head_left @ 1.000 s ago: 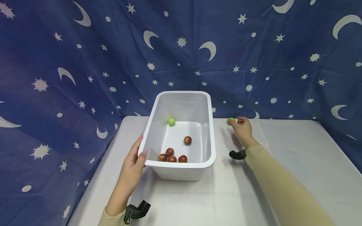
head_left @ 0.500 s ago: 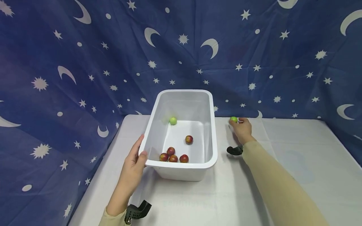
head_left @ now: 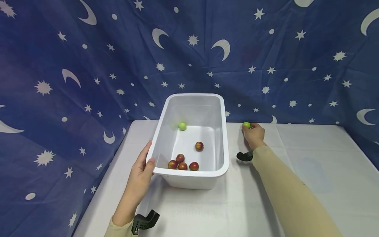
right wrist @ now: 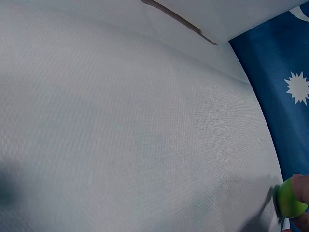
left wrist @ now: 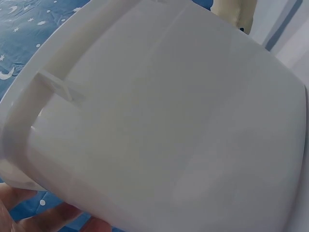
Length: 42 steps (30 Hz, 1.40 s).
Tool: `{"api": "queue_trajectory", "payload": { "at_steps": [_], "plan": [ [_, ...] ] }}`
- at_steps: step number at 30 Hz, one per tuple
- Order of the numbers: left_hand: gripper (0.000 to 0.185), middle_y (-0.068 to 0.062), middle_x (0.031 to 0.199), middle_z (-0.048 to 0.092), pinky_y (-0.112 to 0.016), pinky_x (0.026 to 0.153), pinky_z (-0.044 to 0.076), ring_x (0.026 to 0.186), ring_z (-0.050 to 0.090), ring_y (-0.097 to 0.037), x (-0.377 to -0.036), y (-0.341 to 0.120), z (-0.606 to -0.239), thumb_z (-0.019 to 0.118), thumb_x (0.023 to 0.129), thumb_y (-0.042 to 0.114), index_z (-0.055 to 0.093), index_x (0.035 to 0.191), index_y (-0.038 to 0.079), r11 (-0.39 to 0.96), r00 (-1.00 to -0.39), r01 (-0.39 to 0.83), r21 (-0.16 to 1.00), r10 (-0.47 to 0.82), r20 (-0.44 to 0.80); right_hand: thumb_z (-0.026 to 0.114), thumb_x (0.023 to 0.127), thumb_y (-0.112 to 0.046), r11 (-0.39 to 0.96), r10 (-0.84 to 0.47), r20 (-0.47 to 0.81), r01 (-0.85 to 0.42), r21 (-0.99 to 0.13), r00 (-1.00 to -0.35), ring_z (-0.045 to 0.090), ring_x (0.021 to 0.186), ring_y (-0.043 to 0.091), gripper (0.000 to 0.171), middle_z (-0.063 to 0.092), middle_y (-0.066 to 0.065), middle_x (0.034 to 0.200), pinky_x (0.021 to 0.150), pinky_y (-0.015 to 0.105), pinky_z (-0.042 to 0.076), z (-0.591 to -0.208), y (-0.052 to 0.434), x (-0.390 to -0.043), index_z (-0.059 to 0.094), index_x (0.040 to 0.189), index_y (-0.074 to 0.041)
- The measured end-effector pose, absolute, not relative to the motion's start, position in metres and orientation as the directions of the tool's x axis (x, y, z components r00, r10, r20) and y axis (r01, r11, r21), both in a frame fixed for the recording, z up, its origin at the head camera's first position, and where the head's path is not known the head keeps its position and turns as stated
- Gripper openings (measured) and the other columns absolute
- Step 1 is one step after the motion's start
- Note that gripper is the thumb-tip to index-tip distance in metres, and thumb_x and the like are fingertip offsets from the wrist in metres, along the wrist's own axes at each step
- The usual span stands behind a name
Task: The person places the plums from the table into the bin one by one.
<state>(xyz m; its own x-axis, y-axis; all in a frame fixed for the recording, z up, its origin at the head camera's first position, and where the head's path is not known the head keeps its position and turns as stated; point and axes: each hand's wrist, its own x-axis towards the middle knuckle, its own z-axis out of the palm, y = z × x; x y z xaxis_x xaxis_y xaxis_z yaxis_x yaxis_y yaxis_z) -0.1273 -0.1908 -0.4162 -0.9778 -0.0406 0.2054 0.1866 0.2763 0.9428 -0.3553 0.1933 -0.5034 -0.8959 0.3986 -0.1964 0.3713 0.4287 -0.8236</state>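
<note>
My left hand grips the near left corner of a white plastic bin, thumb at the rim and fingers along the outer side. Its fingers show under the rim in the left wrist view. Inside the bin lie a small green round fruit and several small red-yellow round fruits, most of them gathered at the near end. Right of the bin, by the table's back edge, my right hand pinches another small green round fruit. The right wrist view has this fruit between the fingertips, low at the right.
A white cloth covers the table. Behind it and on the left hangs a blue curtain with moons and stars. The bin's high walls stand left of my right arm. Each wrist wears a black camera mount.
The view has shifted slightly. My right hand has closed its fingers on the green fruit at the back edge. My left hand keeps its grip on the bin.
</note>
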Motion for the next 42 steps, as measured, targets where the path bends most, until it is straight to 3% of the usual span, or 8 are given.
{"api": "queue_trajectory", "payload": {
  "at_steps": [15,25,34,42],
  "plan": [
    [0.052,-0.007,0.152,0.034,-0.035,0.088,0.049,0.124,0.046,-0.032,-0.127,-0.191,-0.417,0.044,0.103,0.017,0.032,0.152,0.028,0.269,-0.977,0.195,0.943,-0.035,0.212,0.055,0.097,-0.036,0.348,0.337,-0.213,0.332,-0.877,-0.917,0.043,0.115,0.029,0.059,0.045,0.018,0.133,0.098,0.037,0.04,-0.5,0.205,-0.345,0.04,0.143,-0.001],
    [0.051,-0.008,0.153,0.033,-0.034,0.086,0.05,0.124,0.045,-0.033,-0.128,-0.19,-0.417,0.044,0.103,0.018,0.032,0.152,0.026,0.269,-0.975,0.202,0.942,-0.038,0.22,0.061,0.094,-0.039,0.278,0.267,-0.198,0.272,-0.921,-0.943,0.057,0.099,0.021,0.061,0.055,0.012,0.117,0.078,0.025,0.049,-0.492,0.219,-0.334,0.043,0.138,0.0],
    [0.051,-0.007,0.153,0.033,-0.035,0.086,0.05,0.125,0.044,-0.033,-0.127,-0.19,-0.417,0.044,0.103,0.017,0.032,0.152,0.028,0.269,-0.974,0.202,0.942,-0.042,0.221,0.062,0.094,-0.04,0.276,0.136,-0.152,0.185,-0.943,-0.979,0.055,0.113,0.034,0.064,0.054,0.016,0.125,0.094,0.045,0.046,-0.467,0.211,-0.321,0.041,0.138,0.0],
    [0.051,-0.006,0.154,0.031,-0.036,0.087,0.049,0.127,0.042,-0.032,-0.127,-0.189,-0.416,0.043,0.104,0.017,0.031,0.152,0.026,0.26,-0.975,0.205,0.944,-0.033,0.221,0.062,0.093,-0.045,0.297,0.049,-0.058,0.07,-0.952,-0.997,0.057,0.107,0.026,0.063,0.056,0.014,0.122,0.092,0.039,0.047,-0.424,0.199,-0.313,0.043,0.135,-0.002]
  ]
}}
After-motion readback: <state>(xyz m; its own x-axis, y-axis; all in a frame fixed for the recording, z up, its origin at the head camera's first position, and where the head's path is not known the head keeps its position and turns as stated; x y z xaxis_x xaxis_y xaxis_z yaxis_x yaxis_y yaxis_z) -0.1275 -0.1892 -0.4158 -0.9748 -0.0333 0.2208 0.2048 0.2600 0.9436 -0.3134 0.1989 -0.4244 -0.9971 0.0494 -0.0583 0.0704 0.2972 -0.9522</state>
